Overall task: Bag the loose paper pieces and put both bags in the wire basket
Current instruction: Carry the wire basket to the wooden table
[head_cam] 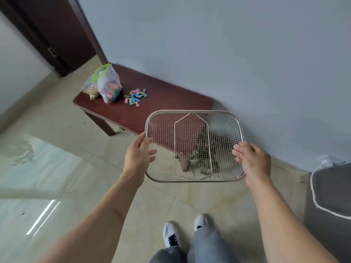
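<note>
Both hands, left hand [137, 155] and right hand [252, 158], pinch the empty wire basket [193, 146] rims mid-carry, so next it probably needs setting on the table [167, 99] near the loose paper pieces [135, 97].

The smaller bag [90, 89] sits half hidden behind the colourful bag [110, 86].

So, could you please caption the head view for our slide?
Both hands carry an empty wire basket toward a table with two bags and loose paper pieces.

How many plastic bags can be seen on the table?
2. The bag of coloured pieces stands at the low table's left end; a smaller bag sits beside it, further left, partly hidden.
</note>
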